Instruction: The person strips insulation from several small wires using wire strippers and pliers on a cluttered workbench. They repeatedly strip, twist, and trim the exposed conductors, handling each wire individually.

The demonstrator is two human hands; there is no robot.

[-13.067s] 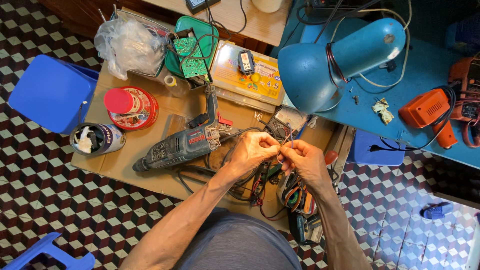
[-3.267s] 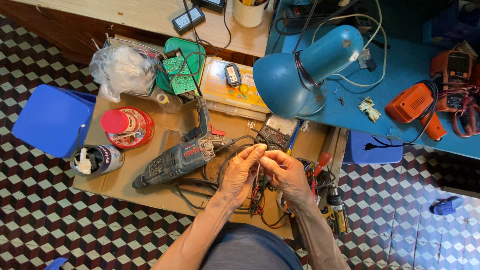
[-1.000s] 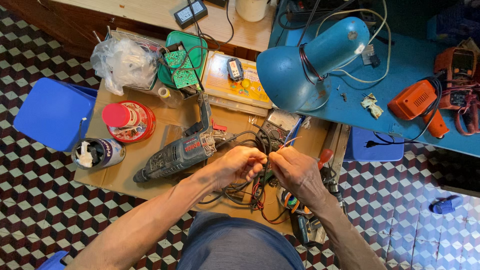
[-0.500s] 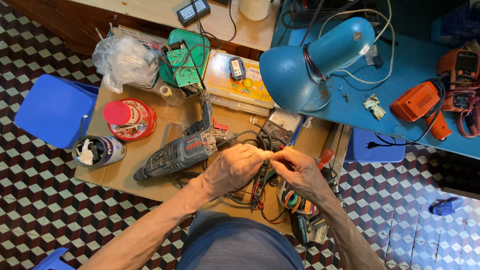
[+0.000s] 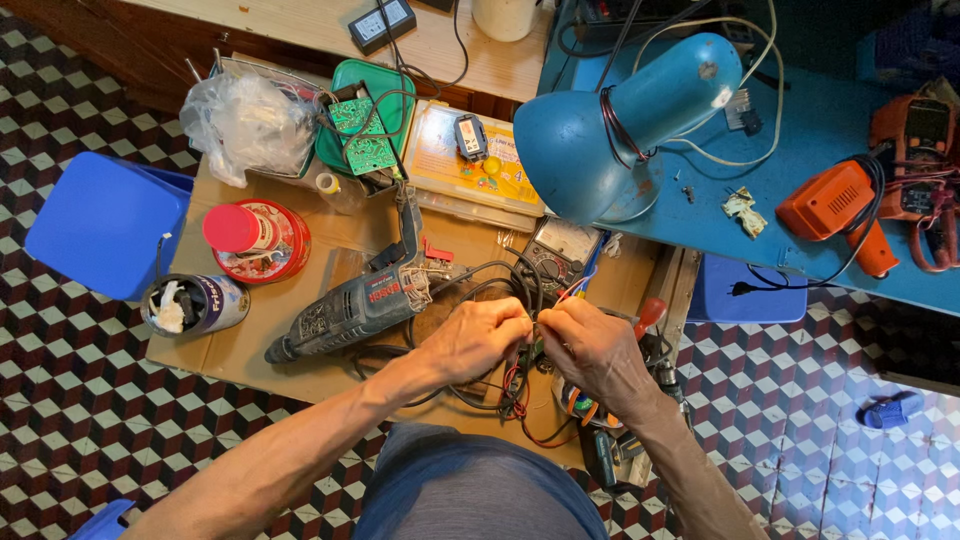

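Note:
My left hand point(image 5: 478, 340) and my right hand point(image 5: 592, 346) meet fingertip to fingertip over a low cardboard-topped table point(image 5: 250, 340). Between their pinched fingers sits a small piece tied to thin wires point(image 5: 535, 335); its shape is too small to tell. Red and black wires point(image 5: 515, 400) hang below the hands. Just left of my left hand lies a grey-blue power drill point(image 5: 355, 305), with its black cord point(image 5: 480, 275) looping toward the hands. A multimeter point(image 5: 560, 250) rests just beyond my fingers.
A blue desk lamp point(image 5: 610, 125) leans over the table from a blue bench point(image 5: 820, 130) holding an orange tool point(image 5: 835, 205). A red tin point(image 5: 255, 240), a can point(image 5: 190, 305), a plastic bag point(image 5: 240, 120), a green circuit board point(image 5: 365, 130) and a blue stool point(image 5: 100, 225) stand at left.
Over the last second both hands closed in from slightly apart until their fingertips met over the wires. The drill and the other things on the table stayed put.

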